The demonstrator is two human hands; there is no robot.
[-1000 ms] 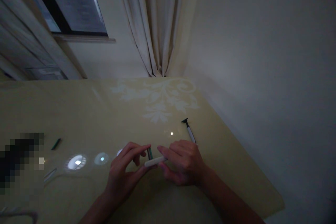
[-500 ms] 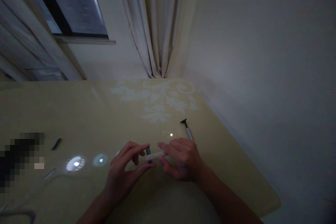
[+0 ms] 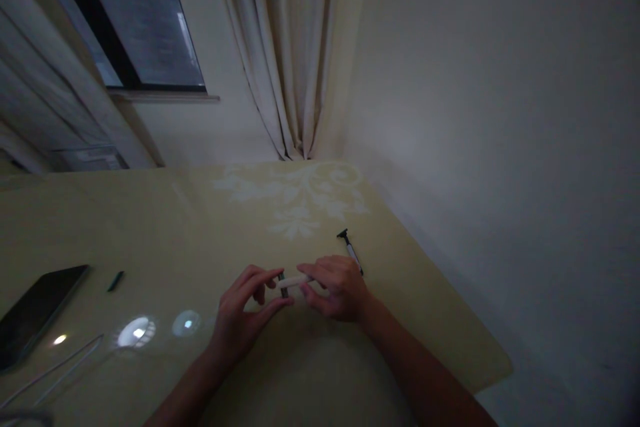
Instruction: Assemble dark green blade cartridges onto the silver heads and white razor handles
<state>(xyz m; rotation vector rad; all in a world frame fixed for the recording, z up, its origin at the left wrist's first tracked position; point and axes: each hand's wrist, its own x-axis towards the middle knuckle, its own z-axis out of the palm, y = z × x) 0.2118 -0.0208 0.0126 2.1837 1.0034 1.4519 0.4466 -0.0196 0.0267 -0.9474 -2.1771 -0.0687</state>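
Between thumb and index finger, my left hand (image 3: 245, 313) grips a small dark green cartridge (image 3: 284, 285) by its two ends. A slim whitish stick (image 3: 295, 281) is pinched in my right hand (image 3: 335, 288); its tip reaches the cartridge and seems to touch it. Just beyond my right hand lies a razor handle (image 3: 352, 250), black at the head and grey along the grip, its lower end close to the knuckles.
On the yellow table (image 3: 200, 233), a dark tablet-like device (image 3: 40, 310) and another small green cartridge (image 3: 115, 281) lie to the left. A pale cable (image 3: 70, 359) crosses the near left. A wall (image 3: 475, 147) borders the right side.
The camera view has shifted a little, so the table's far edge sits lower. Both hands keep their hold, and the stick's tip stays at the cartridge.
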